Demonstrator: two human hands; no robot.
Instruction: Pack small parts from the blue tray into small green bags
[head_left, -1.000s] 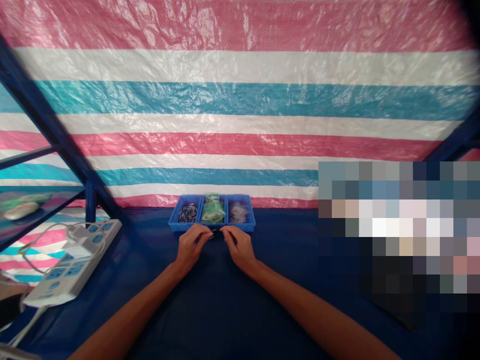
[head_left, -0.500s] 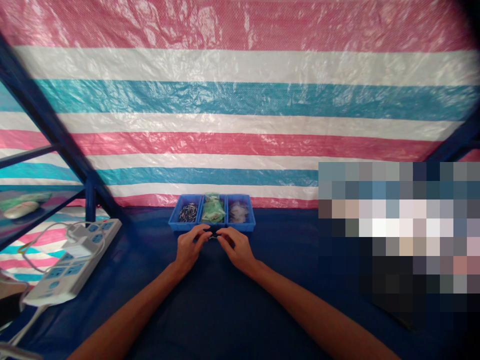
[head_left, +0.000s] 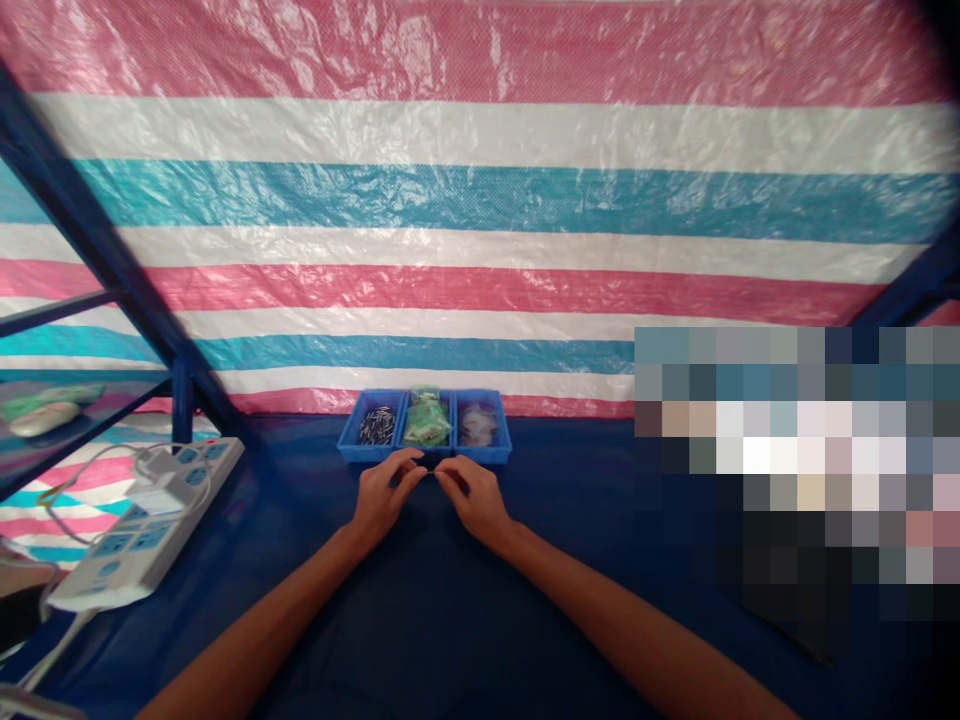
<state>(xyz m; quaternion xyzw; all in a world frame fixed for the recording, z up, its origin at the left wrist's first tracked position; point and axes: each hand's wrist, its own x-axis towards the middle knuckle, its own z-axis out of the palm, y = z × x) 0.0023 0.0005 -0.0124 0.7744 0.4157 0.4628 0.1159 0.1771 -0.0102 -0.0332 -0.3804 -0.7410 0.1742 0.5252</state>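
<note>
Hold your left hand [head_left: 384,496] and right hand [head_left: 477,497] steady, fingertips pinched together on the tiny thin part [head_left: 430,474] between them, just in front of the blue divided tray [head_left: 394,455], so it cannot slip.

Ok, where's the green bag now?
Head view: the green plastic bag sits in the middle compartment of the blue tray, between dark metal parts on the left and a clear packet on the right, just beyond the left hand and right hand.
</note>
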